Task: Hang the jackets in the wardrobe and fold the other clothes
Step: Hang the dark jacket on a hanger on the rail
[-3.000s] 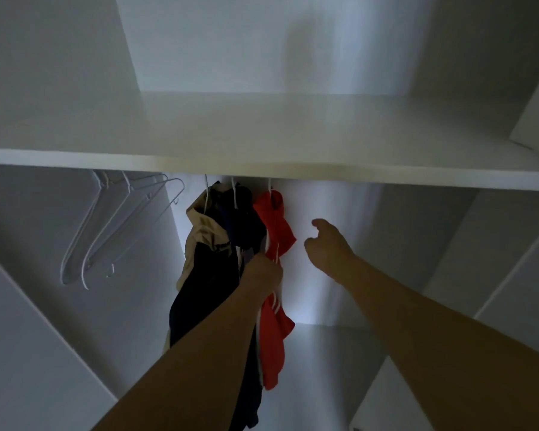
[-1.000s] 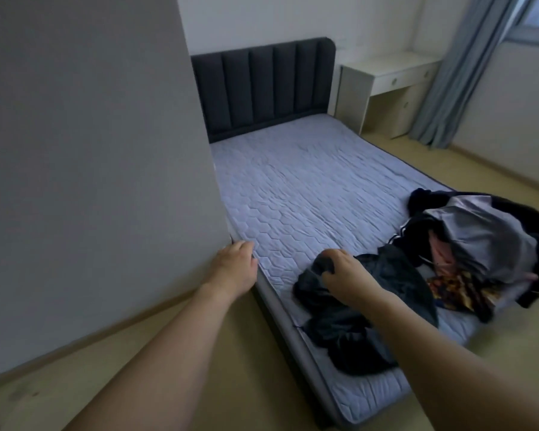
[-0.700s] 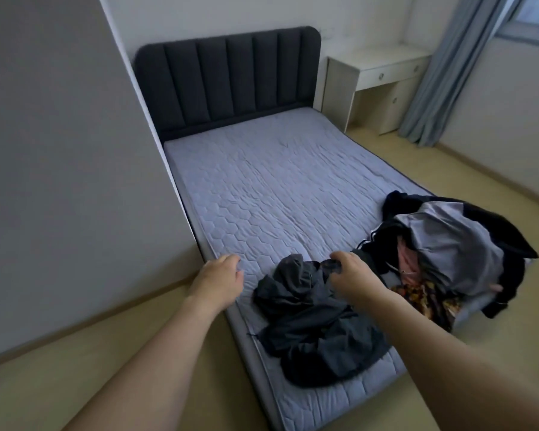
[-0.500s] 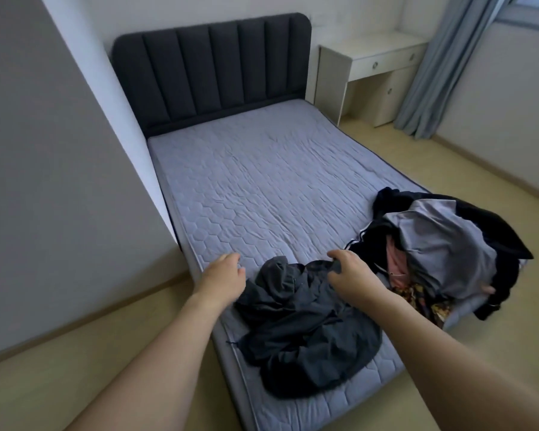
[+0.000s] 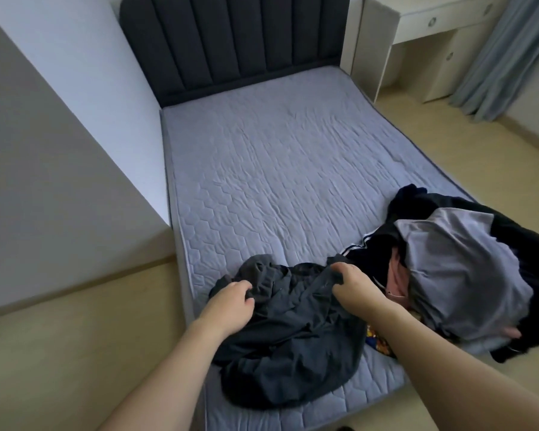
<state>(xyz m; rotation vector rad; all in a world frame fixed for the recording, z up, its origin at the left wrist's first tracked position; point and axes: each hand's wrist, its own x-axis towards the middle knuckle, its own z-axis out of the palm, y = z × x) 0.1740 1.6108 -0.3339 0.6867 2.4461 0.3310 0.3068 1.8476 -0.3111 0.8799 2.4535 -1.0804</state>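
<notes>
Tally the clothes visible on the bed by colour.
Dark grey garment, held by left hand and right hand: 1
Black: 1
Light grey: 1
Pink: 1
Patterned: 1
Total: 5 visible; the pile may hide more.

Bed (image 5: 277, 169); desk (image 5: 417, 32); perhaps curtain (image 5: 498, 54)

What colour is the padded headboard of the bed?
Dark charcoal grey padded headboard, seen in the head view.

Patterned garment (image 5: 377, 340) — mostly buried under the clothes pile (image 5: 458, 275)
</notes>
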